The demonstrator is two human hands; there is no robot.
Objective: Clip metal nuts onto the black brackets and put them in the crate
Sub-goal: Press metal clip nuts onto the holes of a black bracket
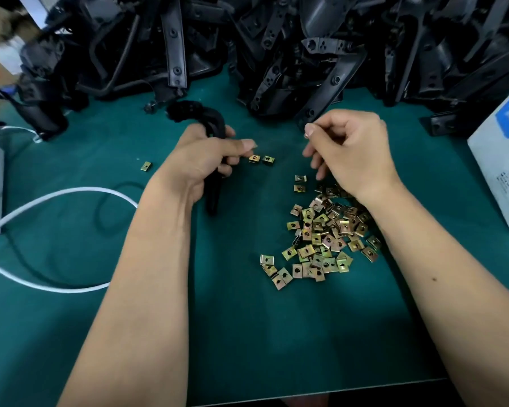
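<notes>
While the left hand [200, 160] grips a black bracket [213, 183] upright above the green bench [247, 333], the right hand [350, 151] fingers pinch something too small to identify. The metal nuts [321, 239] lie heaped beneath the right wrist.

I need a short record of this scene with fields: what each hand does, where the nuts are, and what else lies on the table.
left hand: grips a black bracket, which stands roughly upright on the green mat
right hand: raised above the mat, thumb and forefinger pinched together; whether they hold a nut cannot be told
pile of nuts: loose on the mat, below the right wrist
pair of nuts: beside the left thumb
single nut: apart, left of the left hand
heap of brackets: along the far edge
white cable: at left
white box: at right
crate: not in view
</notes>
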